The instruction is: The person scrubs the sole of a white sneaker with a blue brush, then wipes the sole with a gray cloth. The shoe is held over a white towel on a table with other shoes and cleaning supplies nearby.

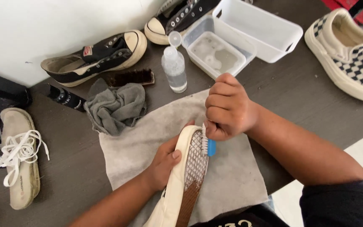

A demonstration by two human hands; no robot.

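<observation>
The left hand grips a cream shoe by its side, sole turned up, over a grey towel spread on the dark tabletop. The right hand is closed round a blue brush, its bristles against the sole's toe end. Beyond the towel stand a clear bottle (cap flipped open), a crumpled grey cloth and a white tub.

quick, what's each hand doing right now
Left hand: closed around the cream shoe, holding it sole up.
Right hand: closed on a blue brush, bristles against the sole.
</observation>
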